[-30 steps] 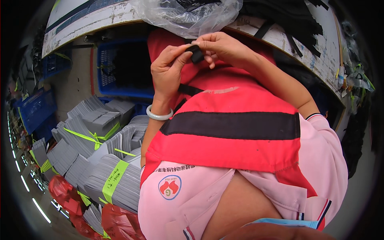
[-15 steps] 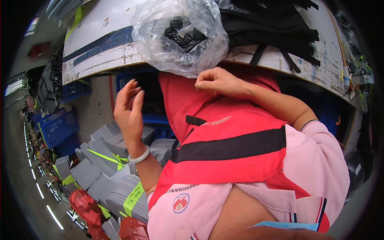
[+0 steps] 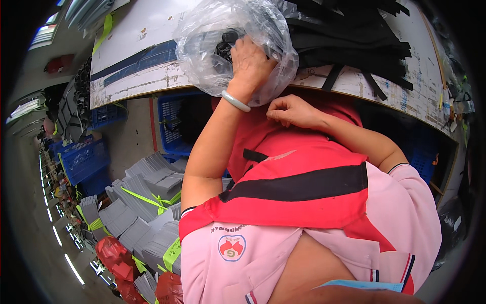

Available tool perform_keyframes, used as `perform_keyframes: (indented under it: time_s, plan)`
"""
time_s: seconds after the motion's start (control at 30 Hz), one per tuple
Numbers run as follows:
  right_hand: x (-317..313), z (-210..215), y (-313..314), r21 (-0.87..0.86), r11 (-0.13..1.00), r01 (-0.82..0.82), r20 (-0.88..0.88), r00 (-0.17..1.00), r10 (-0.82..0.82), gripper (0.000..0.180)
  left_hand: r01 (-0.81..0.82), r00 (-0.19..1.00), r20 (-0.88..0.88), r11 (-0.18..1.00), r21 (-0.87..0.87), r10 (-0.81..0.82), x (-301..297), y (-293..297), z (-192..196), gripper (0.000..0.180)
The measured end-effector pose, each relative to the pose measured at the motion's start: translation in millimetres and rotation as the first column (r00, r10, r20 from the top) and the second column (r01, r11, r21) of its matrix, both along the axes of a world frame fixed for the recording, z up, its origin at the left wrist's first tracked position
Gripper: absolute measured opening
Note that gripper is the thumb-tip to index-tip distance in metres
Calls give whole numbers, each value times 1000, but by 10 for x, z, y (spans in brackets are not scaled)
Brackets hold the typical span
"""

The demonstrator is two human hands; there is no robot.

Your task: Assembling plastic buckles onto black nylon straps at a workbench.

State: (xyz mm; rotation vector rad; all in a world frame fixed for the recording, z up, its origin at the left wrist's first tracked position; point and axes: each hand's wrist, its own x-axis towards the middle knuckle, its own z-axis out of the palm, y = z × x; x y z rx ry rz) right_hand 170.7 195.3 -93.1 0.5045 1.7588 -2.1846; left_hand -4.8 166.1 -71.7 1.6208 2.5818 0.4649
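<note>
My left hand (image 3: 251, 63), a pale bangle (image 3: 236, 101) at its wrist, reaches into a clear plastic bag (image 3: 195, 58) at the table's front edge. Its fingers point down among small black plastic parts (image 3: 230, 37) in the bag. The fingertips are hidden there, so their grip cannot be made out. Just in front of the bag, over the red apron (image 3: 283, 202), hovers my right hand (image 3: 293, 110). Its fingers are curled in with the thumb against them; whatever they may hold is hidden.
On the worn white table (image 3: 131, 78), black strips (image 3: 349, 45) lie right of the bag, some overhanging the edge. Blue crates (image 3: 86, 159) stand below to the left. Nearer are stacks of grey sheets (image 3: 134, 223) with yellow-green ties, and red plastic bags (image 3: 114, 258).
My left hand has moved up and right, from open air left of the apron into the plastic bag. My right hand stays curled, slightly further right and lower in view.
</note>
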Motion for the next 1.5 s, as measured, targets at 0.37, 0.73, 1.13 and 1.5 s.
perform_keyframes:
  time_s: [0.37,0.73,1.13,1.5]
  plan:
    - [2,-82,-34,106,993,-52,-21,998,55,22,-108,978,-151,970,219,143,-601,95,-200,41]
    - [24,-4,22,141,990,-13,9,1000,12,23,-578,344,939,786,218,-7,-952,62,-88,18]
    - [54,66,10,108,994,0,31,1000,-4,21,-761,-178,887,631,150,-426,-958,-264,83,17]
    - [-196,679,308,413,868,274,-435,897,-76,16,-306,65,993,945,118,-103,549,-952,350,16]
